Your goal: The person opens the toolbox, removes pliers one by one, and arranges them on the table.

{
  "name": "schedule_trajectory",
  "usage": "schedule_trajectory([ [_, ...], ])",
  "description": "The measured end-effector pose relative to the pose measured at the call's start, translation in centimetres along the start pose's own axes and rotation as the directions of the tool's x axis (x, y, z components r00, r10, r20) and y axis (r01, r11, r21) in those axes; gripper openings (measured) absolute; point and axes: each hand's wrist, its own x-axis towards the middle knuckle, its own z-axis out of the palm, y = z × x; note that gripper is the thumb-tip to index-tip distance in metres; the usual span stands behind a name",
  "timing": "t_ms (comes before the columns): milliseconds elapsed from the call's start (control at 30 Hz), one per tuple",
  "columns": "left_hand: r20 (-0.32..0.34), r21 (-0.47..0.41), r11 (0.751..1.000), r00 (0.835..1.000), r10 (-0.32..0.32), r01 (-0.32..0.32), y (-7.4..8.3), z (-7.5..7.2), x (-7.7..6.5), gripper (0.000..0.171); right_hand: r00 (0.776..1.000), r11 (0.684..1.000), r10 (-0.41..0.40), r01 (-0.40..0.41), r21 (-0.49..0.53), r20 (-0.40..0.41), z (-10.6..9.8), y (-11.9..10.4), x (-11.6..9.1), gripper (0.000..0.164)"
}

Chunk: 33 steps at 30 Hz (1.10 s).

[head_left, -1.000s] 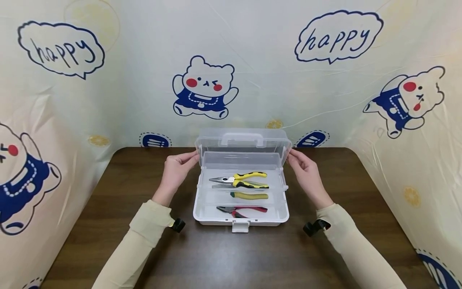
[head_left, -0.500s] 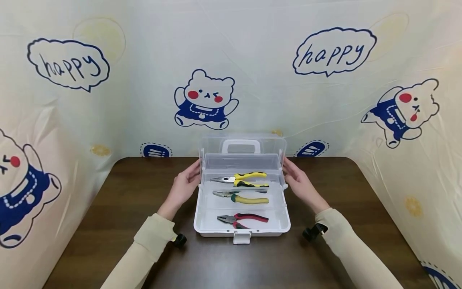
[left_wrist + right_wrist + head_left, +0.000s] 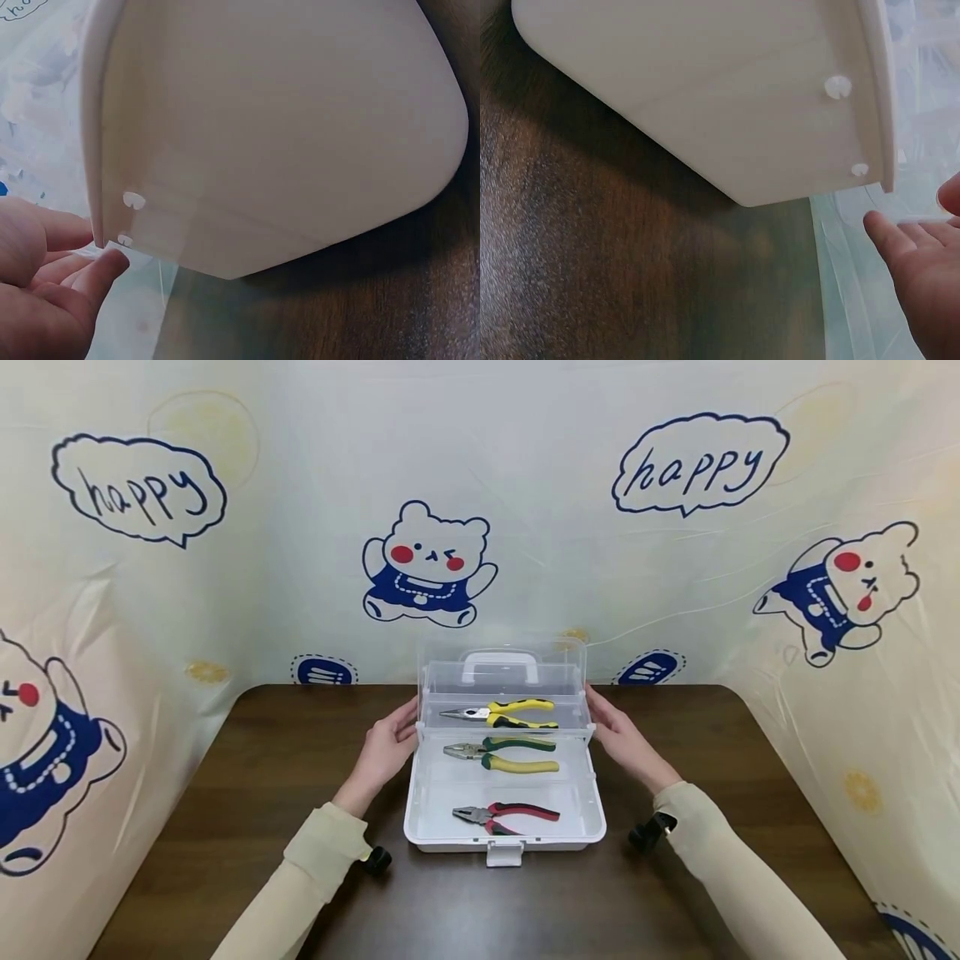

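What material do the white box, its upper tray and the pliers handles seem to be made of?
White toolbox base: opaque, smooth plastic, likely moulded. Clear upper tray: transparent plastic, the wall shows through. Yellow-and-black pliers handles: probably rubbery coating over grey metal, matte.

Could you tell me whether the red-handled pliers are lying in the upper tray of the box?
No, the red-handled pliers lie on the floor of the white box, near its front wall, below the clear tray.
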Motion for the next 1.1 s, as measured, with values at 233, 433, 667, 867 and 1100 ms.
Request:
schedule_trajectory([
  [233, 0.054, -0.05, 0.999, 0.999, 0.007, -0.004, -0.4, 0.1, -0.3, 0.062, 1.0, 1.0, -0.008, 0.008, -0.008, 0.006, -0.1, 0.3, 0.0, 0.065],
  [433, 0.087, -0.085, 0.996, 0.996, 0.024, -0.017, -1.0, -0.2, -0.7, 0.065, 1.0, 1.0, 0.003, -0.003, -0.024, 0.013, -0.1, 0.2, 0.1, 0.065],
  [667, 0.115, -0.055, 0.998, 0.993, 0.01, -0.004, -0.5, -0.5, -1.2, 0.067, 1.0, 0.999, 0.016, -0.015, -0.05, 0.011, 0.1, 0.0, 0.1, 0.064],
  [867, 0.116, -0.066, 0.998, 0.993, 0.024, -0.017, -0.8, -0.6, -1.4, 0.063, 0.999, 0.995, 0.034, -0.034, -0.089, -0.003, 0.3, 0.4, 0.1, 0.061],
  [1100, 0.133, -0.068, 0.997, 0.99, 0.046, -0.037, -1.6, -0.4, -1.5, 0.058, 0.996, 0.989, 0.085, -0.087, -0.118, -0.023, 0.4, 1.1, -0.1, 0.061],
])
